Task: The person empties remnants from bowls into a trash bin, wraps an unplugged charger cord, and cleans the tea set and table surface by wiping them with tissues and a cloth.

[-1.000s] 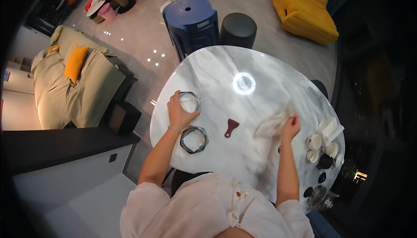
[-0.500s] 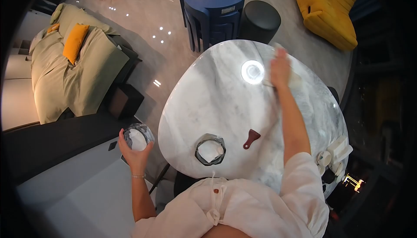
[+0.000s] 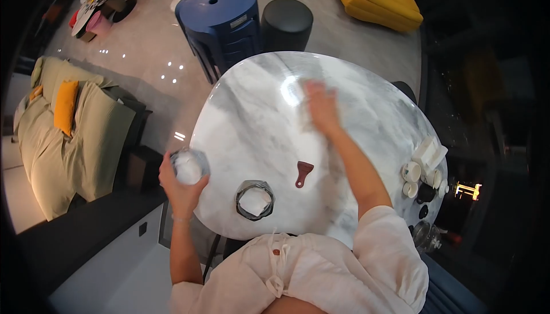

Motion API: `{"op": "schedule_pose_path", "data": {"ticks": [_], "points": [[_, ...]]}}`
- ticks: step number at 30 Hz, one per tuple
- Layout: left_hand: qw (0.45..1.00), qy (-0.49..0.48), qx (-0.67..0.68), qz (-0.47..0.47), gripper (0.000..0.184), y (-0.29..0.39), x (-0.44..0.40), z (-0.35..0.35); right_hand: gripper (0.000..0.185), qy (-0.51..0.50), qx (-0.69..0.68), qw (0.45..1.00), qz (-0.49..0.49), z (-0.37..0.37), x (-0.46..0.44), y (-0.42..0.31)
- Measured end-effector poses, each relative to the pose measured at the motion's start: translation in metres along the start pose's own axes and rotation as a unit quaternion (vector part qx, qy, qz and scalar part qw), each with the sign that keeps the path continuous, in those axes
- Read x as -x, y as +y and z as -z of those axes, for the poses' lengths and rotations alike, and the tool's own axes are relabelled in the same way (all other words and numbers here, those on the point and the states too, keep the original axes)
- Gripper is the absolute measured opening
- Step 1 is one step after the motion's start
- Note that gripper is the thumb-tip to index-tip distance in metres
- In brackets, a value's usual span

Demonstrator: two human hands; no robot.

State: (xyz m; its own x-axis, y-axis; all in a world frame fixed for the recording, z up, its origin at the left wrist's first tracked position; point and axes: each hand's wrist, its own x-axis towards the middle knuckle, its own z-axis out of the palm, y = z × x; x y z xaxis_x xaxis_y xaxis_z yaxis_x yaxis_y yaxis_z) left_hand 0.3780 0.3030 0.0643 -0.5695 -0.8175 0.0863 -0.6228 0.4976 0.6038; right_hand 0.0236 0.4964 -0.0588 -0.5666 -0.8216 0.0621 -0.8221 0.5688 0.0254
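My left hand [image 3: 182, 191], beside the table's left edge, has its fingers and thumb wrapped round a small round container [image 3: 189, 166] with a greyish see-through rim and something white inside. My right hand [image 3: 322, 107] is smeared by motion on the far middle of the marble-patterned table [image 3: 229, 125]. A pale cloth [image 3: 307, 120], blurred, shows under and beside that hand. Nearer me stands a small bin [image 3: 255, 200] lined with a dark plastic bag, with white crumpled material in it. To its right lies a dark red scraper [image 3: 303, 174].
White cups [image 3: 410, 172], a white box [image 3: 427, 153] and a glass pot [image 3: 423, 235] crowd the table's right edge. Beyond the far edge stand blue stacked stools [image 3: 220, 19] and a black round stool [image 3: 287, 25]. A sofa [image 3: 94, 119] is at left.
My right hand has swept left across the tabletop with the cloth. My left hand still holds the round container, now closer to the table's edge. The whole view has shifted.
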Motion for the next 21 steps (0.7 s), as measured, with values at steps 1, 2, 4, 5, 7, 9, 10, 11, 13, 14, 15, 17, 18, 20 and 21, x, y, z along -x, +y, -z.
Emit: {"op": "schedule_pose_path", "data": {"ticks": [1, 2, 4, 5, 7, 9, 10, 11, 13, 14, 15, 17, 18, 20, 21], "points": [[1.000, -0.012, 0.014, -0.025, 0.095, 0.009, -0.010, -0.015, 0.053, 0.011, 0.032, 0.995, -0.092, -0.004, 0.006, 0.043], [0.998, -0.025, 0.026, -0.050, 0.095, 0.021, -0.020, -0.031, 0.054, 0.022, 0.027, 0.987, -0.156, 0.009, 0.020, 0.076], [0.991, -0.050, 0.057, -0.110, 0.095, 0.039, -0.042, -0.066, 0.054, -0.010, 0.093, 0.964, -0.251, 0.021, 0.056, 0.114], [0.990, -0.057, 0.059, -0.114, 0.095, 0.049, -0.049, -0.080, 0.054, -0.014, 0.094, 0.962, -0.258, 0.022, 0.076, 0.118], [0.986, -0.089, 0.038, -0.136, 0.095, 0.068, -0.061, -0.106, 0.056, -0.034, 0.046, 0.902, -0.429, 0.018, 0.105, 0.125], [0.985, -0.111, 0.033, -0.130, 0.096, 0.081, -0.067, -0.119, 0.057, 0.003, 0.009, 0.889, -0.458, 0.000, 0.116, 0.129], [0.985, -0.126, 0.023, -0.118, 0.096, 0.085, -0.068, -0.123, 0.058, 0.041, -0.032, 0.877, -0.478, -0.008, 0.120, 0.129], [0.984, -0.134, 0.017, -0.118, 0.096, 0.086, -0.069, -0.127, 0.059, 0.030, -0.033, 0.867, -0.495, -0.019, 0.116, 0.134], [0.984, -0.122, 0.019, -0.130, 0.096, 0.087, -0.072, -0.130, 0.060, 0.017, -0.017, 0.880, -0.475, -0.021, 0.097, 0.133], [0.983, -0.124, 0.012, -0.133, 0.096, 0.086, -0.073, -0.131, 0.060, 0.014, 0.006, 0.894, -0.447, -0.021, 0.083, 0.134], [0.982, -0.126, 0.016, -0.140, 0.096, 0.083, -0.074, -0.132, 0.061, 0.009, -0.010, 0.908, -0.420, -0.020, 0.067, 0.132], [0.980, -0.131, 0.012, -0.148, 0.095, 0.081, -0.073, -0.134, 0.061, 0.005, -0.039, 0.938, -0.345, -0.018, 0.032, 0.119], [0.982, -0.114, 0.010, -0.153, 0.096, 0.081, -0.072, -0.135, 0.062, 0.004, -0.052, 0.953, -0.298, -0.016, 0.018, 0.106], [0.983, -0.096, 0.005, -0.154, 0.096, 0.089, -0.055, -0.134, 0.066, -0.022, -0.052, 0.980, -0.192, -0.013, -0.002, 0.079], [0.977, -0.074, -0.060, -0.190, 0.097, 0.102, -0.038, -0.135, 0.069, -0.021, -0.091, 0.985, -0.144, -0.009, -0.007, 0.065]]}}
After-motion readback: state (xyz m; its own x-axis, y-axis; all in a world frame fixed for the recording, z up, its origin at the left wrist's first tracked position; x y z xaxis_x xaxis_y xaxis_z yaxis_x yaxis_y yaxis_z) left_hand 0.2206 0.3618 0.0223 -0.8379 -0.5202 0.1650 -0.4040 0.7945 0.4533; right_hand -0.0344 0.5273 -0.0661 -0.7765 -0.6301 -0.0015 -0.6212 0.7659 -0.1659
